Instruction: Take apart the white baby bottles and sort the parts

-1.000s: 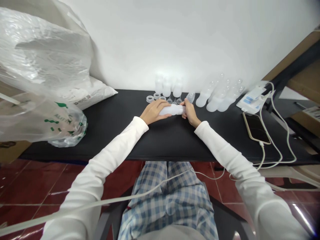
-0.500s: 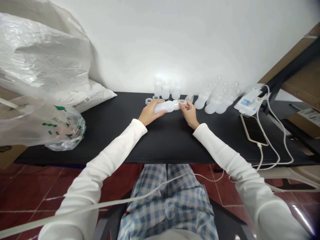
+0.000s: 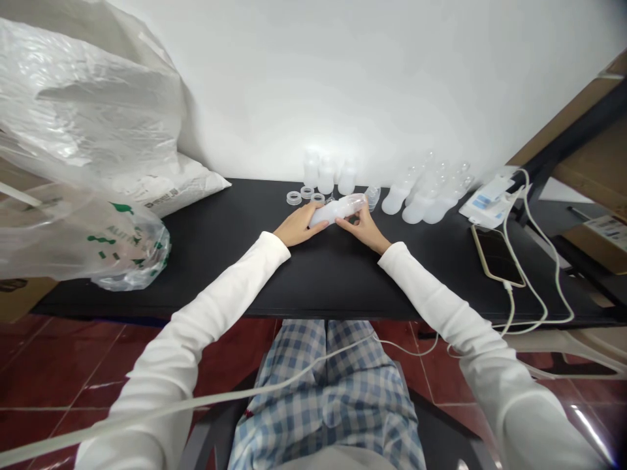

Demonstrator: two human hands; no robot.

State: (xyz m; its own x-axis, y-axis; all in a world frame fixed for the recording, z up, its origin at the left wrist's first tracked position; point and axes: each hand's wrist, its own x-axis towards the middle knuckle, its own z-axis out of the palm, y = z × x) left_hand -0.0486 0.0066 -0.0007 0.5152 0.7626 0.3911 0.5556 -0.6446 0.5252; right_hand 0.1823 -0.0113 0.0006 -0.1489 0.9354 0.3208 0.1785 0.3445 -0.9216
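Observation:
My left hand (image 3: 296,228) is wrapped round the base of a translucent white plastic bottle (image 3: 337,209), held tilted over the black table (image 3: 323,267). My right hand (image 3: 363,226) pinches the bottle's neck end, where a clear cap sits. Just behind lie white rings (image 3: 305,194) and a clear cap (image 3: 373,192). Three upright white bottles (image 3: 327,172) stand at the wall. Several finished bottles (image 3: 425,193) lie on their sides to the right.
A large clear plastic bag (image 3: 83,150) and a white sack (image 3: 171,186) fill the table's left end. A phone (image 3: 494,253) on a white cable (image 3: 539,287) and a white packet (image 3: 487,199) lie at the right. Cardboard boxes (image 3: 595,156) stand further right.
The bottle has been lifted off the table and tilted, its neck end raised to the right. My right hand has shifted slightly lower under the neck.

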